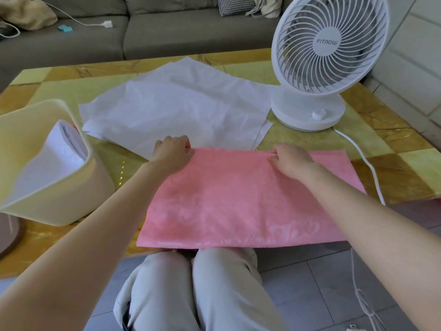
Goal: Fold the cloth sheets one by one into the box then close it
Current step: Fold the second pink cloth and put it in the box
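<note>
A pink cloth sheet [238,199], folded over once, lies flat on the near part of the table. My left hand [173,152] pinches its far left corner. My right hand [292,161] pinches the far edge further right. Behind it a white cloth sheet [176,103] lies spread and rumpled. At the left stands a cream box [95,187], open, with a folded white cloth [59,149] inside.
A white desk fan [327,56] stands at the table's right, its cord [367,163] trailing over the near right edge. The yellow patterned table [393,177] ends just before my knees. A grey sofa [167,32] is behind.
</note>
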